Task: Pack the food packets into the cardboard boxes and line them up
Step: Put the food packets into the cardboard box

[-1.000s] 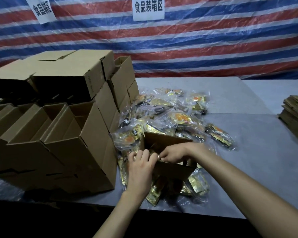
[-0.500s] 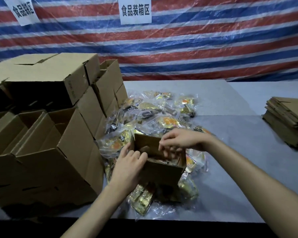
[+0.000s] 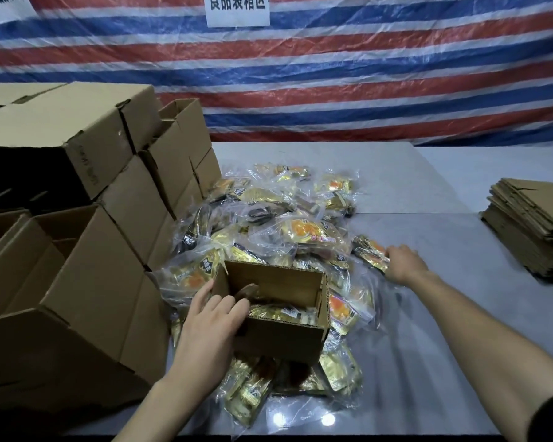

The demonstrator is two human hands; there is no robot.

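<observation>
A small open cardboard box point(image 3: 281, 342) sits on top of a heap of gold and orange food packets point(image 3: 268, 231) in clear wrap on the grey table. Packets lie inside the box. My left hand point(image 3: 211, 320) holds the box at its near left corner, fingers over the rim. My right hand point(image 3: 403, 263) is out at the heap's right edge and grips one gold and orange packet point(image 3: 369, 252) lying there.
Larger open cardboard boxes point(image 3: 87, 282) are stacked along the left side of the table. A pile of flattened cardboard point(image 3: 533, 224) lies at the right edge. A striped tarp with paper signs hangs behind. Bare grey table point(image 3: 444, 346) lies to the right of the heap.
My right hand has left the small box and reached right to a packet at the heap's edge. My left hand stays on the box.
</observation>
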